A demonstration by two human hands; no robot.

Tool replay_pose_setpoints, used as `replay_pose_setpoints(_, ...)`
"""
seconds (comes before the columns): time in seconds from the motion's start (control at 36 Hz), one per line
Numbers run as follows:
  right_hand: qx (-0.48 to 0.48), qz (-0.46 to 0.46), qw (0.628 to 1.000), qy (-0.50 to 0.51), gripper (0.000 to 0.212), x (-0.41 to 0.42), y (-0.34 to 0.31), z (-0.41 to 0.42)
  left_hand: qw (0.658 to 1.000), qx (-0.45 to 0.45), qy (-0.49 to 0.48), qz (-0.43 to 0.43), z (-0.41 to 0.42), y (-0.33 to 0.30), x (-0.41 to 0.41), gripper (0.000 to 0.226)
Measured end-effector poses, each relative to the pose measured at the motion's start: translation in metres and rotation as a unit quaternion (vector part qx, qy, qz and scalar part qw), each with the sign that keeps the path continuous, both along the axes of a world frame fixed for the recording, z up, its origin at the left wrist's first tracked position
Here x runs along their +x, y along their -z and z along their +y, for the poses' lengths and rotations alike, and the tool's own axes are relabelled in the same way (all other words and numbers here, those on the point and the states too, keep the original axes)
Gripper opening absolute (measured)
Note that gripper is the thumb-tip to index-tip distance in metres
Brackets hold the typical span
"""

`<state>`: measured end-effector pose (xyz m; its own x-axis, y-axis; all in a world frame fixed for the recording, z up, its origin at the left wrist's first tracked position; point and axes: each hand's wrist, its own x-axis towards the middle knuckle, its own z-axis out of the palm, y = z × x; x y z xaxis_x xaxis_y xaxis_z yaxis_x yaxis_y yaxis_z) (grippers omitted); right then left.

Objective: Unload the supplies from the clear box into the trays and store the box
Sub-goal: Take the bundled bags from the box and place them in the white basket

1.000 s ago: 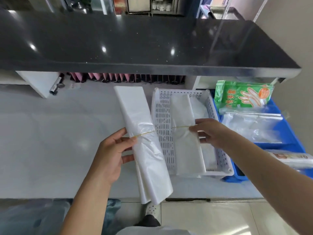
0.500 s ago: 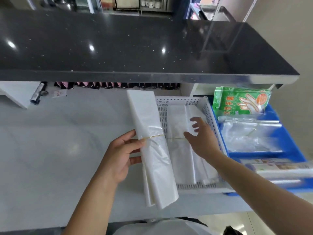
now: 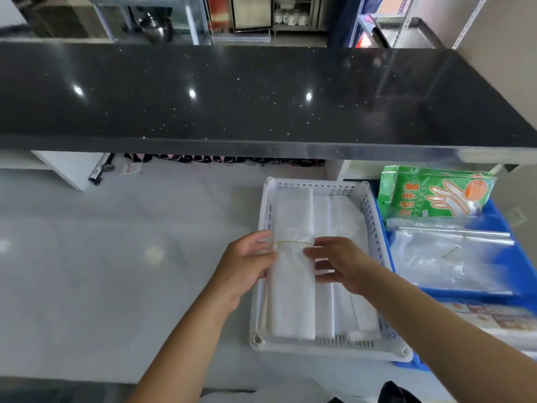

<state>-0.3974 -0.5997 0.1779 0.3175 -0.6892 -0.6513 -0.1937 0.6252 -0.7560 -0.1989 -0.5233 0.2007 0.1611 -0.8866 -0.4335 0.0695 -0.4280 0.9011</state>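
Observation:
A long bundle of white plastic bags (image 3: 293,298), bound by a yellow rubber band, lies along the left side of the white perforated tray (image 3: 328,351), beside other white bags. My left hand (image 3: 247,264) holds the bundle's left edge at the band. At the same height, my right hand (image 3: 337,266) touches the bundle's right edge with fairly straight fingers. The clear box is not in view.
A blue tray (image 3: 520,274) right of the white one holds a green glove packet (image 3: 436,193) and clear bags (image 3: 447,257). A printed packet (image 3: 499,318) lies at its near end. A black countertop (image 3: 261,94) overhangs the pale work surface (image 3: 116,271).
The bundle moved right, from the work surface beside the tray into the tray's left side. My right hand came in against its right edge.

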Motion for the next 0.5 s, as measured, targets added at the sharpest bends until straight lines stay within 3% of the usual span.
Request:
replay_pose_setpoints(0.14,-0.057,0.101,0.993,-0.016,0.006,0.031,0.011,-0.007,0.992,-0.054,-0.018,-0.113,0.022,0.015,0.004,0.042)
replay_pose_setpoints(0.28,-0.134,0.217,0.966,-0.052,0.010,0.040,0.015,-0.004,0.986,-0.004,0.023,-0.162,0.039,0.033,0.009,0.055)
replay_pose_setpoints(0.36,-0.287,0.381,0.868,-0.137,0.018,0.034,0.015,0.004,0.985,-0.002,0.048,-0.166,0.044,0.038,0.007,0.059)
replay_pose_setpoints(0.42,-0.378,0.428,0.803,-0.173,0.044,0.030,0.019,0.013,0.980,-0.011,0.062,-0.187,0.045,0.039,0.006,0.060)
replay_pose_setpoints(0.5,-0.413,0.429,0.771,-0.227,0.060,0.022,0.027,0.025,0.958,-0.071,0.099,-0.261,0.044,0.037,0.004,0.060)
